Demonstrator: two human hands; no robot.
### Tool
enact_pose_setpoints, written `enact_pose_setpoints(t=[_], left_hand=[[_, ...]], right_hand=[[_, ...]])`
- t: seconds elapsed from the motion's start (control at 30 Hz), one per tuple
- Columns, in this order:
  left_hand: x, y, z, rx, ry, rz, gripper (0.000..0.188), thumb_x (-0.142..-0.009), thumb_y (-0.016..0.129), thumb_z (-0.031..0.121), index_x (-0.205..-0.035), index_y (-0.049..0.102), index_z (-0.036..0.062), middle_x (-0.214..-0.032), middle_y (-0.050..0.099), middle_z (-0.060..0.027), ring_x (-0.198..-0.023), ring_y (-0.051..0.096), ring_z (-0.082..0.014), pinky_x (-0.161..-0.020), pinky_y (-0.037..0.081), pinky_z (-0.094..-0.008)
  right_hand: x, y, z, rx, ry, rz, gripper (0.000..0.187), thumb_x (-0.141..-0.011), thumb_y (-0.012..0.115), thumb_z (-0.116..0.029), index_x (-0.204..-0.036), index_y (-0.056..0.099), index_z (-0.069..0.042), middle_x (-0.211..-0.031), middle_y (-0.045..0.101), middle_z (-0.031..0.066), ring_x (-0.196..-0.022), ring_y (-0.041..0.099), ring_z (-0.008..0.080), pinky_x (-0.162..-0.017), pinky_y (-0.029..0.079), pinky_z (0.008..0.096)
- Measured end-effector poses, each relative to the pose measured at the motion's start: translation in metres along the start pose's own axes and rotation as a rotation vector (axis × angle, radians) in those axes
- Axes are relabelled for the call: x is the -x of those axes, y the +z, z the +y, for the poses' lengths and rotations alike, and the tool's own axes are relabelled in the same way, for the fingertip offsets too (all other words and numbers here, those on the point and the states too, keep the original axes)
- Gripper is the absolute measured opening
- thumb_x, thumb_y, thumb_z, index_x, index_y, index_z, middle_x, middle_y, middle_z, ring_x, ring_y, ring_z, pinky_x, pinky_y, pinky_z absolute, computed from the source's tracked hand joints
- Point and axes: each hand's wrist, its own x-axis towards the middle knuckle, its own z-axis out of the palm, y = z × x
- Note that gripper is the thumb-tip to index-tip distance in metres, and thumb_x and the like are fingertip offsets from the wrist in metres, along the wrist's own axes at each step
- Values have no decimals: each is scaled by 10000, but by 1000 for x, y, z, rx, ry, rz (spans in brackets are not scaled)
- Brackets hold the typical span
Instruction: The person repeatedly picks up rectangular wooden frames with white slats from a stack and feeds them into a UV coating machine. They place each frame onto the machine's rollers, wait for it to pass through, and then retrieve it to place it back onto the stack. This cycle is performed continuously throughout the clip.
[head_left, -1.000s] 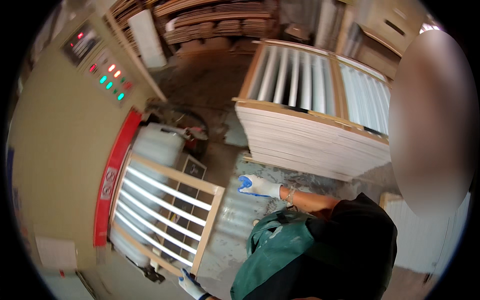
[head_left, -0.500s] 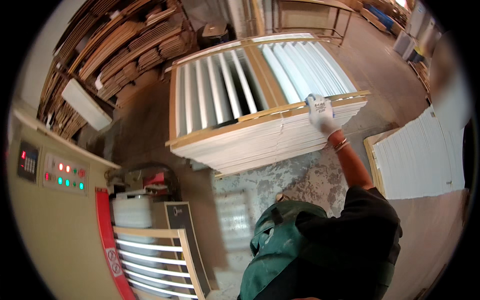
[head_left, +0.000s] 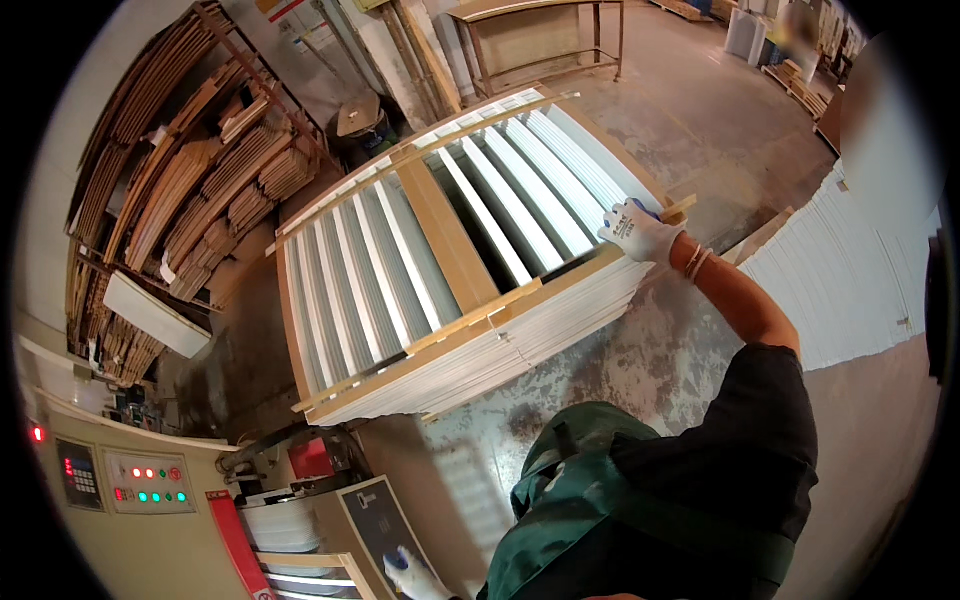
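Note:
My right hand (head_left: 641, 232), in a white glove with blue on it, is at the near right corner of a stack of white slatted panels (head_left: 480, 350). Its fingers curl closed around a light wooden strip (head_left: 680, 208), whose end sticks out past the hand. Another wooden strip (head_left: 475, 318) lies along the near edge, across the brown middle bar (head_left: 445, 235). Low in the view, my gloved left hand (head_left: 415, 577) is partly cut off, its visible fingers apart and nothing seen in them. It is nearest a wood-edged slatted frame (head_left: 350, 572) and a dark panel (head_left: 385, 525).
At the lower left stands a machine cabinet with a lit button panel (head_left: 148, 482) and a red strip (head_left: 238, 540). Racks of brown boards (head_left: 200, 170) fill the upper left. A table (head_left: 530, 12) is behind the stack; a white panel pile (head_left: 850, 270) stands at right.
The view has turned, so the stack appears lower left and more slanted. My right hand stays near the stack's near edge, now at its right corner. My left hand has come into view.

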Motion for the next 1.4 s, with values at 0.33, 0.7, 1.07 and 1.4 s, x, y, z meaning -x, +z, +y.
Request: enact_pose_setpoints(t=[0.33,0.7,1.07,1.4], left_hand=[[-29,78,54,-56,-35,-307,543,-932,713,363,-1311,614,-14,-1259,644,-212,-1164,633,-382,-987,511,-452],[-84,151,76,51,-155,-775,306,-971,688,295,-1139,726,41,-893,740,-98,-763,692,-182,-689,545,-345],[-94,241,16,182,267,-622,431,-984,647,492,-923,702,69,-805,680,-116,-700,591,-270,-635,492,-446],[-43,183,239,303,-60,-582,339,-1063,588,277,-1160,671,-37,-968,693,-142,-842,611,-192,-739,500,-376]], right_hand=[[-109,30,80,-678,260,475,224,-926,623,-201,-1101,647,-64,-1190,602,154,-1139,581,348,-1016,447,469],[-363,32,148,-449,314,461,326,-878,619,-85,-1194,692,-121,-1271,596,151,-1229,532,359,-1048,425,480],[-393,63,143,-509,436,82,766,-861,674,-308,-1539,414,-64,-1546,479,190,-1425,469,360,-1168,358,505],[-363,109,179,-397,-106,460,537,-844,757,-448,-1097,587,-6,-941,664,178,-947,668,370,-863,521,465]])
